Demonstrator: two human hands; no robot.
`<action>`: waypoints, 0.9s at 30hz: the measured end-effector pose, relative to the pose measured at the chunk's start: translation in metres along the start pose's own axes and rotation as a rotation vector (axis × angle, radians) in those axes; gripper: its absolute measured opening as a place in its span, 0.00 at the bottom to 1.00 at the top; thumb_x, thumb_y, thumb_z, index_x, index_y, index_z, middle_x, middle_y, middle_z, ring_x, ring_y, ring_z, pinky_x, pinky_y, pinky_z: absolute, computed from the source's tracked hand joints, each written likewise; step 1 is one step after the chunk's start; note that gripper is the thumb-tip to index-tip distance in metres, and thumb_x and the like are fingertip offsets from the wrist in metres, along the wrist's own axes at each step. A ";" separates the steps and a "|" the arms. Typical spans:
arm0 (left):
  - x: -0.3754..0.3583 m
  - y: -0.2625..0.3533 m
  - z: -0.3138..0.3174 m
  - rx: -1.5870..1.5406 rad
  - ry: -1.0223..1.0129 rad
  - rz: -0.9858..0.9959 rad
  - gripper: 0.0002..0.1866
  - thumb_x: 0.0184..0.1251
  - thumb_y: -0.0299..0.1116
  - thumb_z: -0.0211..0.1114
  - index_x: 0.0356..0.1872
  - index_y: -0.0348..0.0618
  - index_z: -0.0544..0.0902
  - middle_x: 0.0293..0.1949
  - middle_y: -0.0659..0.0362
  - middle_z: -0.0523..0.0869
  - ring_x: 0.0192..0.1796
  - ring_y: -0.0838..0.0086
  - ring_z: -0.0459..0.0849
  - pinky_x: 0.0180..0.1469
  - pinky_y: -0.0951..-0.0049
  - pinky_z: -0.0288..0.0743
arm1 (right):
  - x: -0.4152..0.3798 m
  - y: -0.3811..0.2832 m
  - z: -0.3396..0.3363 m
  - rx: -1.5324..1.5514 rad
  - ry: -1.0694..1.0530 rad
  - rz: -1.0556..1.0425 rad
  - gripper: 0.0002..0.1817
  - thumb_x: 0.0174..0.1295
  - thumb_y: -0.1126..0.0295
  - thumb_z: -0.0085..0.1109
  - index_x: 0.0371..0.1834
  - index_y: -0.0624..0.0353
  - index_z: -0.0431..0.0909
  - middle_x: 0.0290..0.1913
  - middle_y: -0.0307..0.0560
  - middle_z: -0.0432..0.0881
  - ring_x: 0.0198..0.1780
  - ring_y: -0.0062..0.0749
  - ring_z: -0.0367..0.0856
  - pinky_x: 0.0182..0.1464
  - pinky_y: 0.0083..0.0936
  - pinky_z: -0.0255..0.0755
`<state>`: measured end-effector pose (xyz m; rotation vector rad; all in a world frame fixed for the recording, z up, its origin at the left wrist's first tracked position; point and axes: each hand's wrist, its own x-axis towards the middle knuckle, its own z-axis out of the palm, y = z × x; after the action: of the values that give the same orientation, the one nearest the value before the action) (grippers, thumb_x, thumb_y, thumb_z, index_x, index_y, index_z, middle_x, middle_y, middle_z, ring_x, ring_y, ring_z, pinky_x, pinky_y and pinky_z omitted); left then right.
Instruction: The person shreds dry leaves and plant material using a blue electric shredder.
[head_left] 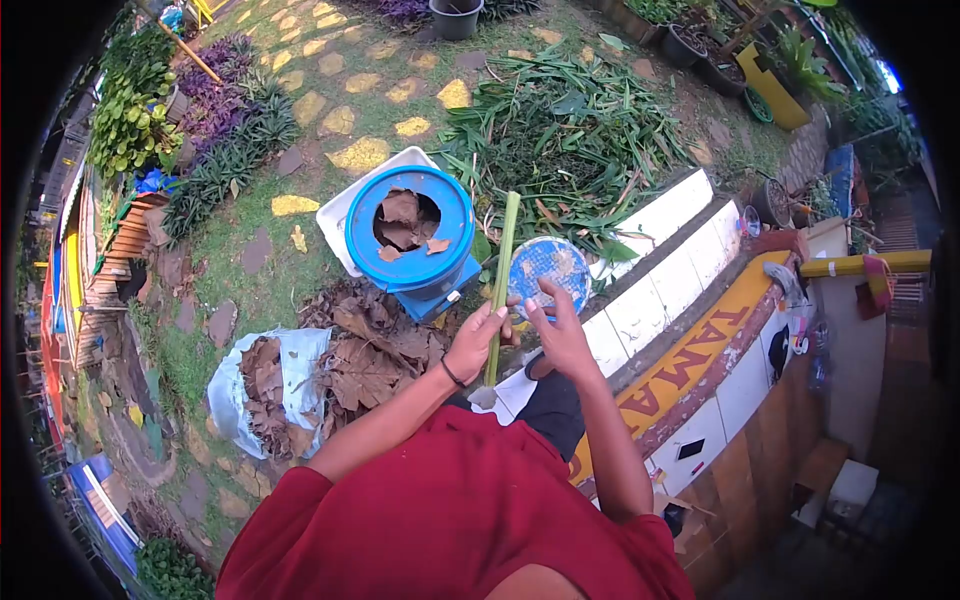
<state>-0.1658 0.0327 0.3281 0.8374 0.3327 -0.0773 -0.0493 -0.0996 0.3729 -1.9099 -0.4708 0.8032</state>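
My left hand (474, 347) is closed around a long pale-green plant stalk (506, 232), which stands nearly upright in front of me. Close to the stalk's right side, my right hand (563, 338) has its thumb and index finger apart, and I see nothing between them. Behind that hand is a round blue lid-like disc (540, 266) with pale smudges. Beyond my left hand stands a blue machine with a round hopper (362, 218); brown dry leaves (403, 216) fill its opening.
A heap of green cuttings (570, 125) lies on the grass ahead. To the left, a pale-blue sack (229, 395) of dry leaves sits by a brown leaf pile (375, 345). A white-tiled ledge (640, 315) with a yellow lettered band (690, 358) runs along the right.
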 end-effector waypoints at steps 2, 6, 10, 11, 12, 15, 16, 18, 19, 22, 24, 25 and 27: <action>-0.007 0.013 -0.004 -0.486 0.191 0.156 0.17 0.82 0.37 0.50 0.65 0.42 0.70 0.39 0.62 0.79 0.49 0.71 0.84 0.52 0.69 0.80 | -0.028 -0.006 0.015 -0.029 0.019 -0.012 0.33 0.73 0.56 0.57 0.72 0.65 0.61 0.63 0.57 0.74 0.51 0.34 0.83 0.53 0.33 0.77; 0.001 0.029 -0.021 -0.692 0.218 0.193 0.16 0.80 0.40 0.53 0.63 0.49 0.72 0.42 0.65 0.80 0.65 0.66 0.79 0.58 0.66 0.77 | -0.067 -0.037 0.048 0.084 -0.197 0.136 0.30 0.73 0.64 0.58 0.74 0.60 0.59 0.57 0.50 0.77 0.46 0.25 0.81 0.48 0.25 0.76; 0.003 0.029 -0.018 -0.980 0.098 0.111 0.13 0.81 0.39 0.51 0.61 0.53 0.75 0.46 0.68 0.84 0.67 0.66 0.77 0.62 0.56 0.80 | -0.060 -0.037 0.074 0.284 0.029 -0.001 0.25 0.72 0.73 0.57 0.70 0.63 0.64 0.53 0.46 0.80 0.47 0.22 0.80 0.46 0.21 0.77; 0.003 0.026 -0.016 -0.988 0.096 0.121 0.13 0.81 0.39 0.51 0.61 0.53 0.75 0.46 0.68 0.84 0.67 0.66 0.77 0.62 0.56 0.80 | -0.058 -0.042 0.074 0.275 0.022 -0.004 0.25 0.72 0.73 0.57 0.70 0.63 0.64 0.53 0.46 0.80 0.47 0.22 0.80 0.46 0.21 0.77; 0.001 0.023 -0.014 -1.014 0.100 0.103 0.13 0.80 0.40 0.52 0.59 0.53 0.76 0.47 0.68 0.84 0.67 0.67 0.77 0.61 0.57 0.80 | -0.055 -0.047 0.074 0.285 0.053 -0.047 0.23 0.73 0.74 0.56 0.69 0.64 0.66 0.55 0.47 0.80 0.49 0.22 0.80 0.47 0.21 0.78; -0.008 0.021 -0.013 -1.028 0.036 0.092 0.11 0.80 0.43 0.54 0.55 0.56 0.79 0.50 0.67 0.85 0.67 0.69 0.76 0.59 0.57 0.79 | -0.048 -0.056 0.073 0.250 0.103 -0.121 0.20 0.74 0.74 0.54 0.67 0.65 0.69 0.61 0.50 0.79 0.53 0.24 0.80 0.51 0.21 0.78; -0.014 0.027 -0.009 -0.994 0.007 0.062 0.12 0.80 0.44 0.54 0.55 0.57 0.79 0.50 0.67 0.85 0.67 0.69 0.76 0.60 0.55 0.78 | -0.044 -0.062 0.075 0.243 0.113 -0.174 0.18 0.74 0.75 0.54 0.65 0.65 0.72 0.59 0.49 0.80 0.55 0.24 0.80 0.55 0.21 0.75; -0.017 0.030 -0.008 -0.936 -0.030 0.015 0.12 0.80 0.47 0.53 0.55 0.59 0.78 0.49 0.66 0.86 0.65 0.72 0.78 0.59 0.56 0.76 | -0.038 -0.071 0.076 0.185 0.133 -0.240 0.14 0.74 0.73 0.54 0.59 0.65 0.77 0.56 0.49 0.82 0.57 0.26 0.79 0.59 0.23 0.72; -0.018 0.033 -0.009 -0.941 -0.032 0.021 0.12 0.80 0.47 0.53 0.55 0.59 0.78 0.49 0.66 0.86 0.65 0.72 0.78 0.59 0.56 0.76 | -0.035 -0.073 0.075 0.179 0.128 -0.243 0.14 0.74 0.73 0.54 0.59 0.65 0.77 0.56 0.49 0.82 0.57 0.26 0.79 0.59 0.23 0.72; -0.023 0.041 -0.016 -0.823 -0.048 0.035 0.14 0.79 0.49 0.55 0.56 0.59 0.78 0.49 0.65 0.85 0.57 0.76 0.80 0.59 0.64 0.73 | -0.027 -0.081 0.076 0.091 0.137 -0.191 0.11 0.74 0.70 0.54 0.51 0.65 0.81 0.48 0.49 0.85 0.50 0.26 0.82 0.53 0.24 0.74; -0.024 0.045 -0.023 -0.766 -0.049 0.032 0.14 0.78 0.49 0.55 0.56 0.58 0.78 0.51 0.66 0.84 0.58 0.77 0.80 0.59 0.63 0.72 | -0.025 -0.092 0.075 0.033 0.122 -0.204 0.11 0.74 0.70 0.54 0.51 0.65 0.81 0.45 0.48 0.85 0.47 0.26 0.82 0.50 0.24 0.75; -0.024 0.050 -0.028 -0.702 -0.050 0.031 0.15 0.78 0.49 0.56 0.56 0.57 0.78 0.52 0.67 0.83 0.59 0.77 0.79 0.60 0.63 0.72 | -0.023 -0.098 0.076 -0.021 0.108 -0.220 0.11 0.74 0.70 0.54 0.50 0.65 0.81 0.43 0.47 0.86 0.43 0.26 0.82 0.47 0.25 0.75; -0.029 0.061 -0.051 -0.597 -0.106 0.042 0.19 0.79 0.52 0.53 0.60 0.55 0.77 0.56 0.65 0.81 0.62 0.75 0.77 0.62 0.63 0.71 | -0.015 -0.111 0.074 -0.098 0.117 -0.342 0.13 0.77 0.68 0.51 0.51 0.67 0.80 0.35 0.42 0.83 0.37 0.19 0.80 0.41 0.19 0.75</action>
<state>-0.1939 0.1096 0.3494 0.2477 0.2194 0.0185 -0.1107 -0.0122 0.4538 -1.8833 -0.7508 0.4495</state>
